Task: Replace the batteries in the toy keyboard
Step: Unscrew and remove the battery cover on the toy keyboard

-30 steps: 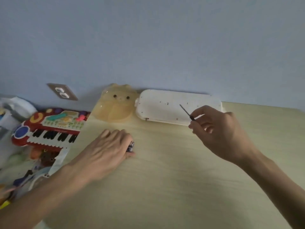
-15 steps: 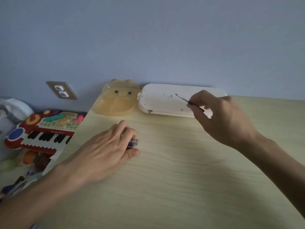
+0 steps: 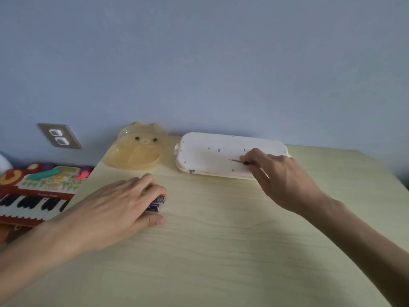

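A white toy keyboard [image 3: 212,155] lies upside down at the table's far edge, its flat underside up. My right hand [image 3: 281,178] rests over its right part and pinches a thin screwdriver [image 3: 238,161] whose tip points left above the underside. My left hand [image 3: 117,209] lies palm down on the table, fingers curled over dark blue batteries [image 3: 157,203]; two ends poke out from under the fingers.
A translucent yellow bear-shaped plate [image 3: 138,152] sits left of the white keyboard. A red toy piano [image 3: 37,191] lies off the table's left edge, below a wall socket [image 3: 58,135]. The light wooden table [image 3: 221,251] reaches toward me.
My right hand has dropped down and forward with the screwdriver onto the white keyboard's underside. My left hand has stayed over the batteries, sliding slightly right. The view has tilted.
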Tool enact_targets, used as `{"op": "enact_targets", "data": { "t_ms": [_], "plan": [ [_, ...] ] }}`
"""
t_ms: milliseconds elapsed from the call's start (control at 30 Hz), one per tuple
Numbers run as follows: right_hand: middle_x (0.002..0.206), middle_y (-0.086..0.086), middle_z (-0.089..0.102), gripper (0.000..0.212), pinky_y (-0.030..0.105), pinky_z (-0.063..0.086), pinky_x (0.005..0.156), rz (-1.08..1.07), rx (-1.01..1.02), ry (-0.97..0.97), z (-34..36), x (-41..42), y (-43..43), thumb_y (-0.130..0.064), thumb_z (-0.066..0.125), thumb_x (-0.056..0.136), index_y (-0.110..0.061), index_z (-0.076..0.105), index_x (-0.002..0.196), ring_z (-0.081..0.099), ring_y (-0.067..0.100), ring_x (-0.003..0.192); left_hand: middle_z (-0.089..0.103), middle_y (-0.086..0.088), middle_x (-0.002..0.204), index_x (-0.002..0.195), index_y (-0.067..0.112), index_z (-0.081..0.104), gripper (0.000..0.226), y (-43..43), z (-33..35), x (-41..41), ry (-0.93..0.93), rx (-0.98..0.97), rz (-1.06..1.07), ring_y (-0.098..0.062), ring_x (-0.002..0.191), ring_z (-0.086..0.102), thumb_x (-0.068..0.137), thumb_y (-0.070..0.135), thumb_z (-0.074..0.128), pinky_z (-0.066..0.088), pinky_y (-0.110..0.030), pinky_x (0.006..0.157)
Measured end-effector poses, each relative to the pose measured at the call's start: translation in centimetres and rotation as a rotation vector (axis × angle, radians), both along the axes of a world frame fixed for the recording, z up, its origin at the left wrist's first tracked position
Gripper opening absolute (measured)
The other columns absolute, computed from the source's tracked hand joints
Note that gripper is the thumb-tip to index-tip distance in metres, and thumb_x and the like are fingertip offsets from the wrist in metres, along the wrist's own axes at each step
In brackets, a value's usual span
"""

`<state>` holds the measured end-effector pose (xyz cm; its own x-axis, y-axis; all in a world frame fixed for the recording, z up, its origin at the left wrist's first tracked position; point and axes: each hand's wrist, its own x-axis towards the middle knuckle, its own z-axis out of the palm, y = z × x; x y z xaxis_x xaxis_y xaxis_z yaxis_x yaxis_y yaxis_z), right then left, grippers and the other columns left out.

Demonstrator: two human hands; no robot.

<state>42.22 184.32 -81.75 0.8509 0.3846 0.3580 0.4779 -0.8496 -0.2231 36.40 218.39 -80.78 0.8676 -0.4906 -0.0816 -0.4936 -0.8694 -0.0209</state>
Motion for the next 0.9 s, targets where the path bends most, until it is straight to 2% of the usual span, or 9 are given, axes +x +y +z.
{"op": "enact_targets", "data": {
  "t_ms": [167, 267, 367, 467, 633, 733, 767, 833, 900],
  "plan": [
    [0.102, -0.011, 0.076, 0.011, 0.038, 0.054, 0.062, -0.024, -0.024, 0.023, 0.3, -3.2, -2.8, -0.024, 0.051, 0.105, -0.028, 0.058, 0.113, 0.069, 0.024, 0.077, 0.044, 0.022, 0.123, 0.134, 0.040, 0.043, 0.067, -1.7, 1.8, 1.4, -0.093, 0.005, -0.043, -0.002, 0.112, 0.056, 0.089, 0.084, 0.020, 0.047, -0.022, 0.088],
    [0.109, -0.013, 0.076, 0.018, 0.039, 0.057, 0.065, -0.041, -0.015, 0.044, 0.6, -5.7, -4.3, -0.031, 0.047, 0.105, -0.030, 0.060, 0.118, 0.072, 0.021, 0.083, 0.042, 0.018, 0.136, 0.146, 0.035, 0.038, 0.096, -4.9, 3.1, 3.3, -0.115, -0.069, -0.073, -0.006, 0.124, 0.052, 0.073, 0.097, 0.031, 0.046, -0.027, 0.100],
    [0.112, -0.015, 0.076, 0.022, 0.041, 0.059, 0.068, -0.066, 0.005, 0.058, 0.9, -8.0, -5.4, -0.033, 0.046, 0.104, -0.031, 0.063, 0.120, 0.074, 0.018, 0.088, 0.030, 0.014, 0.156, 0.156, 0.029, 0.021, 0.132, -8.4, 2.9, 4.8, -0.016, -0.200, -0.068, -0.009, 0.143, 0.039, 0.051, 0.103, 0.050, 0.039, -0.034, 0.116],
    [0.112, -0.016, 0.075, 0.024, 0.043, 0.061, 0.067, -0.079, 0.014, 0.066, 1.1, -9.8, -6.0, -0.036, 0.043, 0.107, -0.032, 0.063, 0.120, 0.075, 0.018, 0.091, 0.014, 0.011, 0.168, 0.161, 0.026, 0.004, 0.151, -10.7, 1.4, 5.4, 0.143, -0.265, -0.053, -0.008, 0.154, 0.023, 0.042, 0.099, 0.061, 0.028, -0.034, 0.124],
    [0.107, -0.021, 0.075, 0.025, 0.041, 0.060, 0.066, -0.084, 0.014, 0.101, 1.8, -11.7, -6.4, -0.042, 0.040, 0.106, -0.036, 0.062, 0.117, 0.075, 0.015, 0.089, 0.021, 0.014, 0.162, 0.161, 0.026, 0.008, 0.147, -11.3, -0.2, 4.8, 0.183, -0.326, -0.076, -0.004, 0.148, 0.029, 0.045, 0.084, 0.077, 0.029, -0.019, 0.116],
    [0.093, -0.016, 0.077, 0.015, 0.039, 0.059, 0.064, -0.069, 0.023, 0.121, 2.5, -11.7, -6.3, -0.040, 0.047, 0.105, -0.037, 0.060, 0.110, 0.073, 0.019, 0.076, 0.022, 0.025, 0.151, 0.157, 0.034, 0.010, 0.140, -10.9, -0.6, 3.4, 0.180, -0.410, -0.056, -0.004, 0.132, 0.046, 0.045, 0.081, 0.080, 0.040, -0.020, 0.108],
    [0.088, -0.015, 0.075, 0.009, 0.035, 0.058, 0.063, -0.062, 0.041, 0.110, 2.9, -11.5, -6.2, -0.037, 0.053, 0.103, -0.036, 0.061, 0.106, 0.071, 0.016, 0.072, 0.021, 0.028, 0.147, 0.155, 0.037, 0.011, 0.138, -10.8, -0.7, 2.9, 0.175, -0.437, -0.044, -0.005, 0.124, 0.053, 0.044, 0.081, 0.080, 0.046, -0.025, 0.105],
    [0.080, -0.020, 0.069, 0.006, 0.011, 0.048, 0.060, -0.041, 0.104, 0.093, 3.9, -11.0, -5.6, -0.030, 0.062, 0.099, -0.034, 0.066, 0.101, 0.067, 0.011, 0.073, 0.020, 0.031, 0.142, 0.153, 0.042, 0.011, 0.136, -10.4, -1.0, 1.9, 0.164, -0.485, -0.029, -0.004, 0.114, 0.057, 0.043, 0.079, 0.081, 0.052, -0.027, 0.097],
    [0.076, -0.020, 0.067, 0.009, 0.005, 0.042, 0.057, -0.022, 0.149, 0.107, 4.6, -10.6, -5.0, -0.030, 0.065, 0.096, -0.032, 0.073, 0.099, 0.066, 0.010, 0.074, 0.019, 0.034, 0.140, 0.152, 0.044, 0.012, 0.134, -10.0, -1.3, 0.9, 0.182, -0.563, -0.017, 0.008, 0.114, 0.050, 0.043, 0.075, 0.085, 0.047, -0.009, 0.090]
  ]
}}
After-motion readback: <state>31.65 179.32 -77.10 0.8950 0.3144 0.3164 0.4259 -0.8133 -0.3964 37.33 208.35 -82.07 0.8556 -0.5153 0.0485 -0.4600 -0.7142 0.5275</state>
